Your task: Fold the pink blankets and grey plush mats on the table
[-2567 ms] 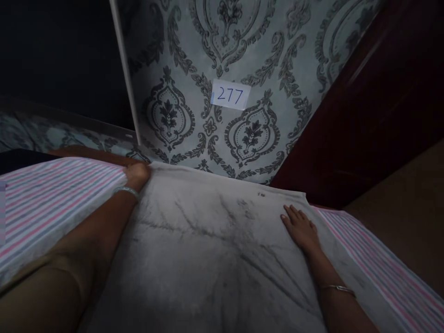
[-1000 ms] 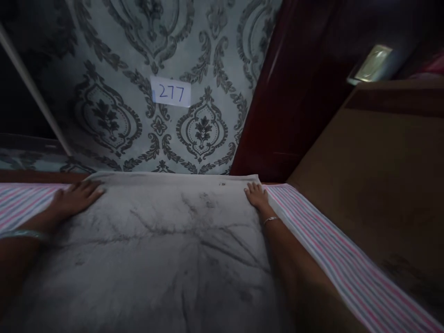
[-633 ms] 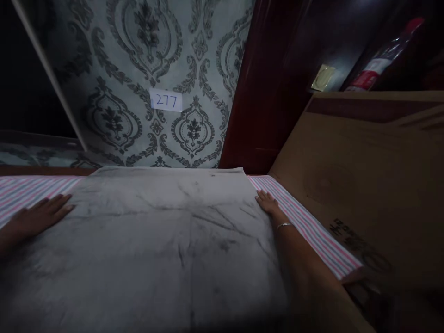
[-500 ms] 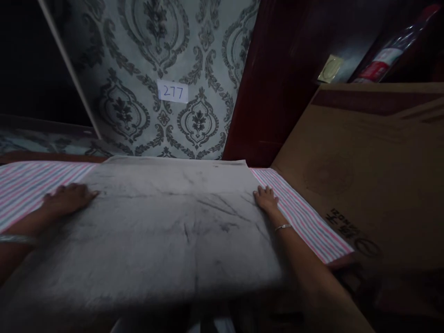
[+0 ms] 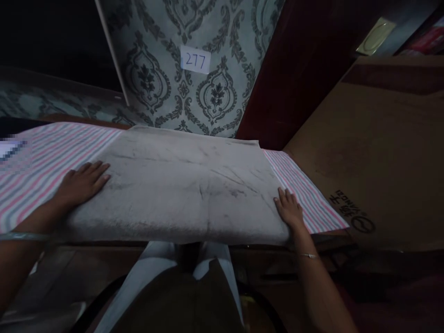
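Observation:
A creased grey cloth (image 5: 166, 194) with dark smudges is spread over the table, its front edge hanging slightly over the table's front. Beneath it lies a pink, grey and white striped tablecloth (image 5: 65, 143), showing on both sides. My left hand (image 5: 81, 184) rests flat with fingers extended across the grey cloth's left edge. At the right edge my right hand (image 5: 289, 209) lies palm down, fingers a little spread, touching the grey cloth. Neither hand grips anything.
A large cardboard box (image 5: 388, 152) stands to the right. Behind the table is patterned wallpaper with a paper label (image 5: 195, 59) reading 277. A dark screen-like panel (image 5: 52, 41) is at the upper left. My legs (image 5: 145, 273) are below the table edge.
My view has tilted downward, bringing my legs and the cloth's front edge into sight. Both hands have come nearer along the cloth's sides, and the cloth's front now lies lower over the edge.

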`<state>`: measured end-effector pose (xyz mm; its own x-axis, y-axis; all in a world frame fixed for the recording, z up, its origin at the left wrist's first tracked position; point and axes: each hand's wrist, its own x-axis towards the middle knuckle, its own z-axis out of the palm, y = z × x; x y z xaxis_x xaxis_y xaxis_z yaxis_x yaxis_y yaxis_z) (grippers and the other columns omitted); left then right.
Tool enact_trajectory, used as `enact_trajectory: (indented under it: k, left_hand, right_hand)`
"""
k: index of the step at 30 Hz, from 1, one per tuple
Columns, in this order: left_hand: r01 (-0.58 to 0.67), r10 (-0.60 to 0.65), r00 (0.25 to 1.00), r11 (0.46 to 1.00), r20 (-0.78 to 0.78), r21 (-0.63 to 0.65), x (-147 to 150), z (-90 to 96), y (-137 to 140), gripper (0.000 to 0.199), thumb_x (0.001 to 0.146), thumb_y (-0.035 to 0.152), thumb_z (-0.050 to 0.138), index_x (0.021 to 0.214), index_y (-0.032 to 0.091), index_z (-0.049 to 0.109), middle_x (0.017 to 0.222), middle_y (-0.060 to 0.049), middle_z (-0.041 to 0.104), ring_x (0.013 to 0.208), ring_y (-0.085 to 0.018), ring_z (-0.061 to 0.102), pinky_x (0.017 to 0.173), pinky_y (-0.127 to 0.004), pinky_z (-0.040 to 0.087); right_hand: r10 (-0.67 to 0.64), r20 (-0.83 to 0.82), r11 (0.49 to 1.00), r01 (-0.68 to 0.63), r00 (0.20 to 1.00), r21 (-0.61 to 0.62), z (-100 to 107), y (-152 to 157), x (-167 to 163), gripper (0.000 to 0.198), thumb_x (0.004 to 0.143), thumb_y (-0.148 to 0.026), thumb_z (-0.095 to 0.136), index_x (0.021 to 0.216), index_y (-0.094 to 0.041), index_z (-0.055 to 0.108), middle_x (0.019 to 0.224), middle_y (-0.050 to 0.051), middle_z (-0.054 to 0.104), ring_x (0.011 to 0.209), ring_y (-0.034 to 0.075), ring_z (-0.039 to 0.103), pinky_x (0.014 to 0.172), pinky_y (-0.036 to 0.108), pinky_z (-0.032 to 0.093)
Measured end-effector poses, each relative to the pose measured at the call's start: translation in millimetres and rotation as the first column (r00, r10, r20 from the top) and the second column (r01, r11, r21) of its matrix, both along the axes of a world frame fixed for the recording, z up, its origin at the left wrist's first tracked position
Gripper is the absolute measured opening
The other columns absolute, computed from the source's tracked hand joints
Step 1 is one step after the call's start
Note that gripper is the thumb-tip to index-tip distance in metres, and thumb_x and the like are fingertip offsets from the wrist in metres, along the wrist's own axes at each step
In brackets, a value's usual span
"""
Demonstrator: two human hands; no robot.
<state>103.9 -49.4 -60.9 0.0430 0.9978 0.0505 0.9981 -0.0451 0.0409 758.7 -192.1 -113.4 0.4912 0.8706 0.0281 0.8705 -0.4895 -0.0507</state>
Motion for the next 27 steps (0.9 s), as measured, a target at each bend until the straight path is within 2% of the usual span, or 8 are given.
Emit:
enact_trajectory:
  k: [5, 9, 10, 12, 15, 18, 21, 27]
  left_hand:
    - [-0.061, 0.061, 0.998, 0.998, -0.014, -0.022, 6, -0.7, -33, 0.070, 0.097, 0.048, 0.020, 0.156, 0.010, 0.027, 0.166, -0.015, 0.020, 0.151, -0.034, 0.017, 0.116, -0.061, 0.018]
    - [-0.084, 0.083, 0.996, 0.996, -0.031, -0.020, 50, 4.5, -57, 0.070, 0.096, 0.049, 0.024, 0.151, 0.008, 0.036, 0.161, -0.021, 0.030, 0.147, -0.041, 0.026, 0.111, -0.065, 0.026]
    - [-0.034, 0.034, 0.999, 0.999, -0.032, 0.001, 70, 3.1, -64, 0.068, 0.096, 0.049, 0.026, 0.148, 0.009, 0.043, 0.158, -0.022, 0.034, 0.145, -0.042, 0.029, 0.111, -0.064, 0.026]
    - [0.208, -0.208, 0.978, 0.977, -0.002, 0.051, 119, -5.0, -81, 0.063, 0.096, 0.047, 0.029, 0.147, 0.013, 0.047, 0.160, -0.018, 0.034, 0.149, -0.037, 0.025, 0.116, -0.058, 0.024]
    - [0.583, -0.584, 0.809, 0.812, 0.068, 0.024, 186, -24.9, -103, 0.058, 0.095, 0.049, 0.039, 0.150, 0.031, 0.043, 0.163, -0.005, 0.031, 0.151, -0.030, 0.023, 0.120, -0.055, 0.017]
    - [0.650, -0.653, 0.753, 0.757, 0.080, 0.064, 218, -41.3, -116, 0.062, 0.095, 0.052, 0.039, 0.153, 0.032, 0.037, 0.162, -0.005, 0.033, 0.151, -0.030, 0.024, 0.120, -0.057, 0.017]
    - [0.594, -0.601, 0.797, 0.797, 0.057, 0.110, 208, -46.0, -118, 0.063, 0.094, 0.057, 0.038, 0.153, 0.032, 0.039, 0.161, -0.005, 0.033, 0.151, -0.031, 0.024, 0.120, -0.055, 0.021]
    - [0.356, -0.357, 0.934, 0.931, 0.003, 0.078, 129, -39.4, -107, 0.068, 0.092, 0.059, 0.032, 0.152, 0.030, 0.041, 0.162, -0.004, 0.034, 0.152, -0.031, 0.022, 0.120, -0.053, 0.021]
  right_hand:
    - [-0.029, 0.024, 1.000, 0.028, 0.999, 0.008, -5, -39, -14, 0.064, 0.100, -0.050, 0.013, 0.159, -0.027, 0.024, 0.165, 0.008, 0.024, 0.149, 0.029, 0.025, 0.115, 0.055, 0.028]
    - [-0.058, 0.009, 0.998, 0.058, 0.998, 0.034, 5, -45, -59, 0.062, 0.101, -0.044, 0.015, 0.157, -0.024, 0.031, 0.161, 0.011, 0.032, 0.149, 0.032, 0.024, 0.113, 0.062, 0.027]
    - [-0.016, 0.008, 0.998, 0.015, 1.000, 0.054, 7, -42, -81, 0.060, 0.101, -0.041, 0.016, 0.156, -0.023, 0.034, 0.159, 0.013, 0.035, 0.149, 0.033, 0.024, 0.113, 0.064, 0.025]
    - [0.189, -0.005, 0.976, -0.187, 0.982, 0.111, 11, -35, -136, 0.056, 0.102, -0.036, 0.021, 0.155, -0.024, 0.036, 0.159, 0.011, 0.036, 0.150, 0.031, 0.023, 0.116, 0.061, 0.022]
    - [0.564, -0.074, 0.822, -0.550, 0.822, 0.149, 13, -26, -218, 0.054, 0.101, -0.034, 0.033, 0.154, -0.030, 0.035, 0.163, 0.004, 0.030, 0.151, 0.029, 0.021, 0.117, 0.058, 0.021]
    - [0.667, -0.095, 0.741, -0.647, 0.739, 0.179, 13, -24, -258, 0.055, 0.101, -0.034, 0.035, 0.155, -0.027, 0.034, 0.164, 0.002, 0.027, 0.151, 0.026, 0.019, 0.120, 0.055, 0.015]
    - [0.623, -0.105, 0.780, -0.606, 0.775, 0.157, 13, -28, -248, 0.054, 0.101, -0.037, 0.034, 0.154, -0.026, 0.037, 0.163, 0.000, 0.028, 0.151, 0.026, 0.019, 0.121, 0.052, 0.016]
    - [0.341, 0.028, 0.937, -0.343, 0.939, 0.064, 4, -42, -159, 0.054, 0.101, -0.035, 0.029, 0.154, -0.027, 0.038, 0.162, 0.001, 0.030, 0.150, 0.029, 0.023, 0.117, 0.051, 0.023]
